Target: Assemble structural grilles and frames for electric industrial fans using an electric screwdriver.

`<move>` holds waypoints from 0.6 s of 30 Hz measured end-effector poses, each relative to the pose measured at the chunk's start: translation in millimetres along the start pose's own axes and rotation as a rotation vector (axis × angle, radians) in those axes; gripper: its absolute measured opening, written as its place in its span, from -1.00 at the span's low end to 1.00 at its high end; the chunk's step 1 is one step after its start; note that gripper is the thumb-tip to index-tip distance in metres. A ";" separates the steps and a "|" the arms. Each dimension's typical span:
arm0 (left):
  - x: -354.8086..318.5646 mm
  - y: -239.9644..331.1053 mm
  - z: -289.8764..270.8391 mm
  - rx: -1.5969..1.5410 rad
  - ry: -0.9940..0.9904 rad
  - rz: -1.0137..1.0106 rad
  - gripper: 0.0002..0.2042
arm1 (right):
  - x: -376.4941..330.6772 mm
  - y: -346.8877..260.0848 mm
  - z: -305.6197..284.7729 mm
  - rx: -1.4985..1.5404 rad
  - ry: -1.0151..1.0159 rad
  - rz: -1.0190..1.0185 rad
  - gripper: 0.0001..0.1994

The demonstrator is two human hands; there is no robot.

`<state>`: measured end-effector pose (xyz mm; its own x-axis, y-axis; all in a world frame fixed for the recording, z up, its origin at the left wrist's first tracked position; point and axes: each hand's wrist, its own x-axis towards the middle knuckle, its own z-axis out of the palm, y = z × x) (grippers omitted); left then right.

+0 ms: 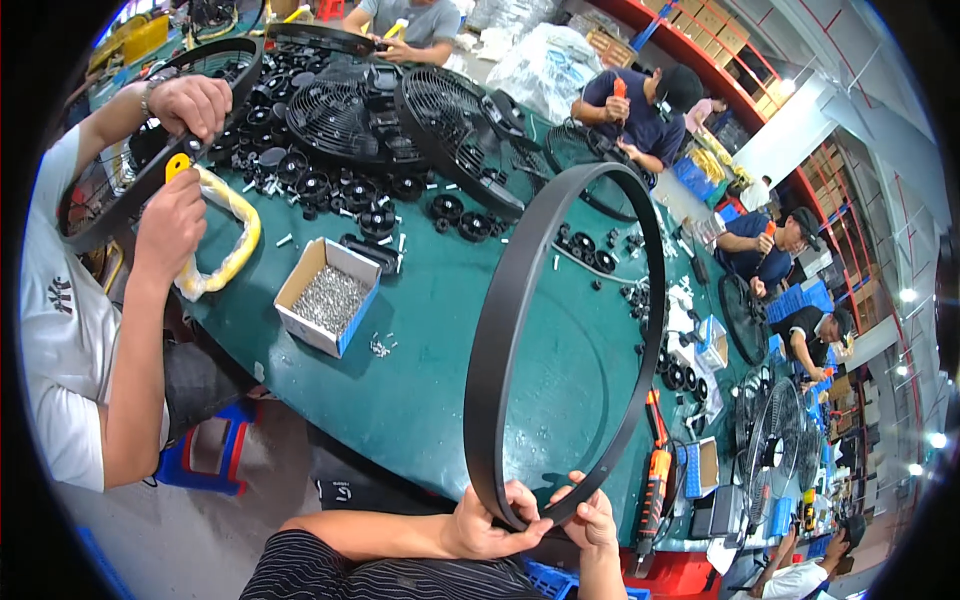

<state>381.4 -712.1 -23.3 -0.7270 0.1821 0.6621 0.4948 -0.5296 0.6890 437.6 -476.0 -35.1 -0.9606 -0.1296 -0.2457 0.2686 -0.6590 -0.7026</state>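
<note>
A wide black hoop (490, 370), likely the rim band of a fan guard, stands upright before me over the green table (410, 370). Both my hands hold its lowest part, close together. My left hand (495, 525) has its fingers wrapped round the band from the left. My right hand (590, 515) pinches the band a little to the right, thumb and fingers closed on it. Through the hoop the tabletop and small black round parts show. Right of the hoop lies an orange and black power screwdriver (656, 480).
A carton (305, 328) of small screws stands left of centre, with loose screws (380, 346) beside it. Black fan guards (345, 115) and several knobs (375, 220) crowd the far side. At left, a co-worker's hand (168, 230) grips a yellow-handled tool. More people work along the right.
</note>
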 end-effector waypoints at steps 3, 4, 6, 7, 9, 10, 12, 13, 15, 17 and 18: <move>8.3 6.1 -5.6 0.052 -0.139 0.019 -0.21 | 5.2 -8.7 -11.0 -0.010 -0.070 -0.029 -0.41; 17.3 10.9 -13.1 0.066 -0.182 0.002 -0.14 | 6.2 -13.0 -15.2 -0.025 -0.073 -0.029 -0.41; 43.3 25.2 -26.7 -0.251 0.018 0.000 0.01 | 5.4 -25.2 -23.2 -0.152 -0.050 -0.076 -0.41; 58.5 34.7 -38.8 -0.308 0.079 -0.027 -0.03 | 3.4 -34.3 -27.0 -0.180 -0.053 -0.071 -0.39; 90.1 53.6 -72.7 -0.421 0.174 -0.203 -0.12 | -5.5 -54.0 -32.9 -0.289 -0.024 -0.059 -0.37; 103.3 61.7 -87.9 -0.468 0.215 -0.349 -0.18 | -10.1 -63.8 -35.3 -0.325 -0.023 -0.073 -0.36; 115.8 72.0 -97.8 -0.373 0.244 -0.438 -0.25 | -15.1 -78.2 -39.7 -0.391 -0.023 -0.092 -0.30; 113.6 72.9 -91.2 -0.129 0.250 -0.402 -0.27 | -14.9 -80.9 -42.0 -0.423 0.074 -0.122 -0.30; 99.8 71.6 -77.2 -0.100 0.232 -0.308 -0.24 | -8.3 -83.6 -47.3 -0.415 0.222 -0.265 -0.45; 80.1 65.5 -63.4 0.003 0.146 -0.195 -0.19 | 3.6 -80.6 -53.6 -0.350 0.318 -0.312 -0.55; 70.0 63.3 -59.8 0.026 0.131 -0.228 -0.19 | 9.3 -79.6 -56.9 -0.292 0.440 -0.382 -0.64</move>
<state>333.4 -782.5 49.0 -0.8759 0.1846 0.4458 0.3217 -0.4653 0.8247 411.3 -382.5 -19.5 -0.8901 0.4304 -0.1501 -0.0180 -0.3622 -0.9319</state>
